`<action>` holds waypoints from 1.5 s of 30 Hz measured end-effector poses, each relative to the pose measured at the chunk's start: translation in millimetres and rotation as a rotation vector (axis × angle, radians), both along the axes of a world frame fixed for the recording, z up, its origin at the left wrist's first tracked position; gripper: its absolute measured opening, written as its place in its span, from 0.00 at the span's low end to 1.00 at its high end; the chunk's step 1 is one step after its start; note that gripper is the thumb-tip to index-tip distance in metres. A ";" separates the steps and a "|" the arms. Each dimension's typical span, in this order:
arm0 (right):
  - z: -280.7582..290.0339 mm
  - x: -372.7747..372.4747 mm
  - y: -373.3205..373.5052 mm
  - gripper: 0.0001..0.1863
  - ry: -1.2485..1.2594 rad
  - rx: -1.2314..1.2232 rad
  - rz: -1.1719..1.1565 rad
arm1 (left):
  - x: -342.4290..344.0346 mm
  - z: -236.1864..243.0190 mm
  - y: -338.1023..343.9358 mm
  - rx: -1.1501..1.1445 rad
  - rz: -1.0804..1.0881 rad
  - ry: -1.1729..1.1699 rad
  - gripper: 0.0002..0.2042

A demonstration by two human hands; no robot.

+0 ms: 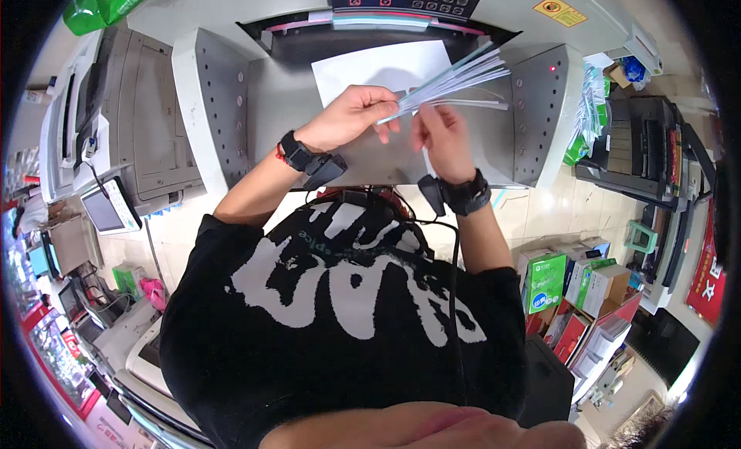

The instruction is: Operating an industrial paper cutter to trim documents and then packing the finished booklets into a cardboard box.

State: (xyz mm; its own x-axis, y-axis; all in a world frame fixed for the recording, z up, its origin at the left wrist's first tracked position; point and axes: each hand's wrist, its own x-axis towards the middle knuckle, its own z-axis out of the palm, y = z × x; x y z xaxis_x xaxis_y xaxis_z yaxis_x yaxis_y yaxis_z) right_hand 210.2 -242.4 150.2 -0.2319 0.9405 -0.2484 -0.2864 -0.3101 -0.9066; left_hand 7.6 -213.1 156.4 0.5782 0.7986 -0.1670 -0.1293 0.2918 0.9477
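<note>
A fanned bundle of narrow paper strips (461,77), mostly white with a pale bluish-green edge, is held above the metal bed of a paper cutter (289,113). My left hand (361,113) pinches the strips at their lower left end between thumb and fingers. Just right of it, my right hand (444,140) has its fingers curled against the lower strips; a few strips (482,104) stand apart from the bundle there. Its fingertips are partly hidden and slightly blurred. Beneath both hands, white sheets (340,71) lie on the bed.
Perforated side walls (224,102) flank the bed, and a control panel with keys (440,0) sits at its far side. Left stands a grey office machine with a screen (112,206). At right are piled paper offcuts (590,113), a dark printer (648,144) and open cartons (602,287).
</note>
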 end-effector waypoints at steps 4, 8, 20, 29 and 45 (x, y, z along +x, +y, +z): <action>7.9 -2.5 3.7 0.10 0.006 0.023 -0.041 | -4.3 -0.3 -5.9 -0.124 -0.078 -0.116 0.11; 23.2 21.9 -7.3 0.10 -0.303 0.309 -0.186 | -4.5 -15.5 -5.1 -0.192 -0.065 -0.121 0.12; 53.8 263.1 42.8 0.28 -0.839 0.516 -0.953 | -27.0 -95.5 155.0 -0.696 0.874 -0.601 0.10; -1.7 151.8 0.7 0.22 -1.037 0.699 -0.343 | -36.9 -140.8 170.9 -0.550 0.935 -0.122 0.16; 84.6 22.7 36.4 0.24 -1.391 1.408 0.235 | -62.5 34.2 -75.9 -0.314 0.491 0.098 0.31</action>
State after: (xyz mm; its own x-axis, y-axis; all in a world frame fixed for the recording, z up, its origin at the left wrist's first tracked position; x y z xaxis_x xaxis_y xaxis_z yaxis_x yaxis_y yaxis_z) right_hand 232.9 -206.0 234.8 -0.6944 0.5852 0.4188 0.6352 0.7720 -0.0255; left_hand -54.9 -289.0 190.6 0.1227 0.8727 -0.4725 -0.2362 0.4882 0.8402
